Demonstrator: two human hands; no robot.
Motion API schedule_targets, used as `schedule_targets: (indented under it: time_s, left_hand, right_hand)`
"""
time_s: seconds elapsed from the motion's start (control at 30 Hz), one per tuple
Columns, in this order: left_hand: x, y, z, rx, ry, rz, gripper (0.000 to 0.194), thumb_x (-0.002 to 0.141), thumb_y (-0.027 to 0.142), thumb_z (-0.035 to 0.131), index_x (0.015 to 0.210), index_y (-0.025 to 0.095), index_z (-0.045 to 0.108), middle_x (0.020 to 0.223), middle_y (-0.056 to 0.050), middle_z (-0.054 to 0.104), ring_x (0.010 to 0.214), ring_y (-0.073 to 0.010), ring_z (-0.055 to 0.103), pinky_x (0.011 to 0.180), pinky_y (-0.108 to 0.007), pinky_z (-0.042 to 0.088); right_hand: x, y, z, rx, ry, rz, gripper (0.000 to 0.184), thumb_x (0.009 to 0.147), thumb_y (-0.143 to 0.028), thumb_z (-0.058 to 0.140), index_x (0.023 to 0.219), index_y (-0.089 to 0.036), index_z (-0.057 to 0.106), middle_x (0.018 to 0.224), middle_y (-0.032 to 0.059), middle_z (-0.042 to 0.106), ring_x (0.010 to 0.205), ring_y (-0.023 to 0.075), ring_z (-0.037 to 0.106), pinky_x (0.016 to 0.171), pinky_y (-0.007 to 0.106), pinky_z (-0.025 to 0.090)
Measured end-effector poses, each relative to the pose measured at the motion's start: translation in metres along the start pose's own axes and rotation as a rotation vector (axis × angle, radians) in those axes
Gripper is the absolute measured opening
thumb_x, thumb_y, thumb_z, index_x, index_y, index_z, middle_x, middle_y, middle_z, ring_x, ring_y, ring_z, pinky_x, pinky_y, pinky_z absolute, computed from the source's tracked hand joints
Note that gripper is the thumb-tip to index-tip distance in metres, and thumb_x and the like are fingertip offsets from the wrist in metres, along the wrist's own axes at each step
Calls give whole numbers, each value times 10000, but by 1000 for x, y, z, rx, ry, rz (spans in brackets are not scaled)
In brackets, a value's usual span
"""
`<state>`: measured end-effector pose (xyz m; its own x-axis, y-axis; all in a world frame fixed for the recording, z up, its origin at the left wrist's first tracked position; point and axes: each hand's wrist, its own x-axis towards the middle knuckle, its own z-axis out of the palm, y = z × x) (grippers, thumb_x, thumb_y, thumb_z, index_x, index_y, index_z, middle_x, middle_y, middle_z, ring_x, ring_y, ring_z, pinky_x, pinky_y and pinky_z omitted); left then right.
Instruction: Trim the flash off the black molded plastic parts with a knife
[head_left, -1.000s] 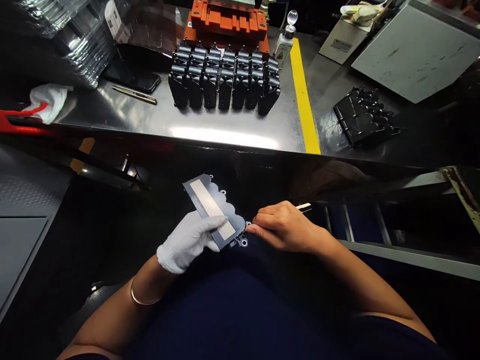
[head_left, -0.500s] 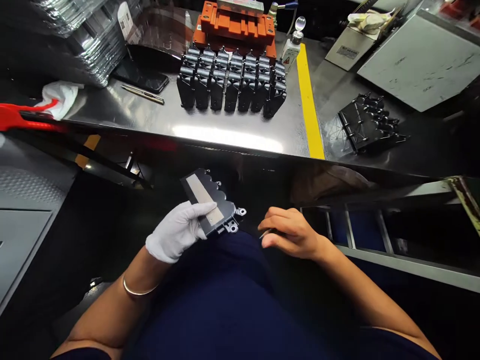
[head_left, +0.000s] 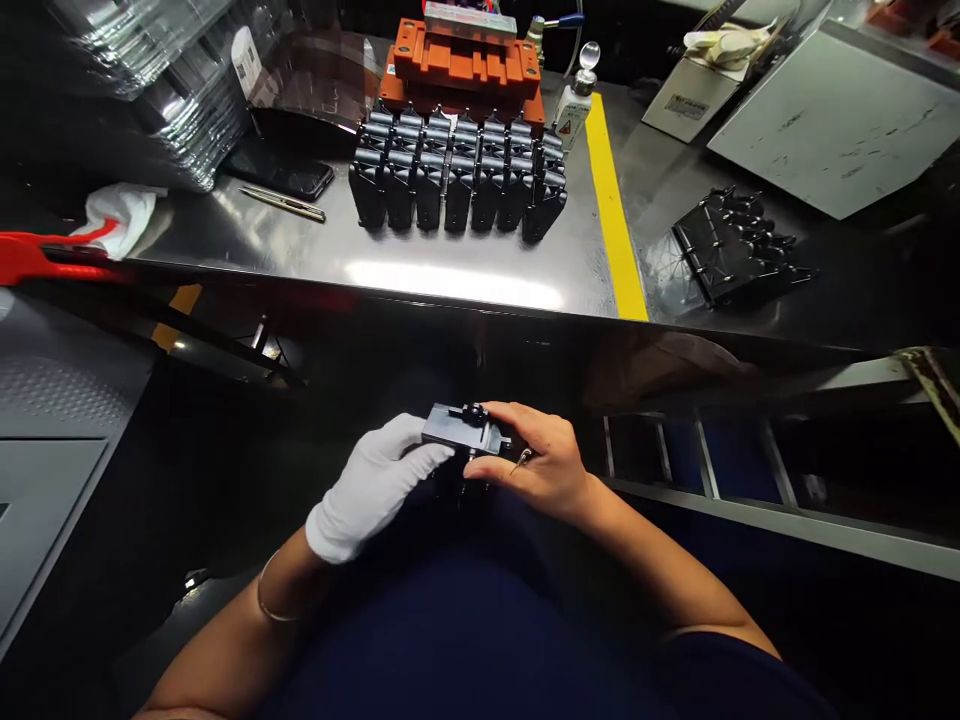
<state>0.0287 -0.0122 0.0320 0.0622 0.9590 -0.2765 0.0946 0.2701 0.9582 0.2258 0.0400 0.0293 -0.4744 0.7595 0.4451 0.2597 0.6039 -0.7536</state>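
Note:
A black molded plastic part is held in front of my body, its narrow end facing up. My left hand, in a white glove, grips its left side between thumb and fingers. My bare right hand has thumb and fingers around the right side, by the small lugs. A thin metal tool is tucked in the right hand; most of it is hidden by the palm. The underside of the part is dark and hard to make out.
On the metal bench stands a row of black molded parts before an orange fixture. Tweezers, a phone and a white bottle lie or stand around. Another black part sits beyond the yellow tape.
The right hand drew away from the part's lugs, then came back and took hold of its right side. The part has turned from its broad, light-striped face to its narrow end.

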Motion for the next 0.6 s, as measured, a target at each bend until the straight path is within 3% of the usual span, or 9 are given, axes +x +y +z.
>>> schedule_targets:
  time_s: [0.13,0.2,0.37,0.53,0.6]
  left_hand:
    - [10,-7,-1,-134,117,-100,332,797,491,602,904,184,670,797,-20,694,688,-159,634,620,-246,510]
    - [11,-4,-2,-94,103,-83,339,761,495,640,857,173,687,760,-22,696,675,-160,631,604,-236,504]
    - [10,5,-4,-17,-118,-84,243,738,421,668,752,185,720,735,-20,717,669,-153,640,605,-210,503]
    - [10,3,-5,-34,-153,-96,235,769,408,633,733,191,716,722,-6,710,647,-129,625,580,-184,487]
    - [10,2,-5,-41,-159,-117,244,773,415,624,744,191,716,717,-5,706,640,-127,619,569,-183,481]
  right_hand:
    - [-3,-1,-4,116,-58,285,368,856,-499,568,1010,-173,640,769,22,611,600,101,541,520,216,454]
    - [-4,-1,-9,104,-64,379,283,891,-425,543,993,-178,638,763,15,594,633,106,540,560,222,455]
    - [-6,-3,-19,86,-295,454,258,925,-350,496,1098,-184,592,807,13,609,713,116,566,661,239,469]
    - [-16,-3,-17,175,-452,453,306,981,-323,364,1072,-153,601,720,4,594,655,102,562,626,220,468]
    - [-20,-4,-13,216,-425,395,328,986,-312,346,1065,-149,618,730,19,629,641,103,577,615,220,478]
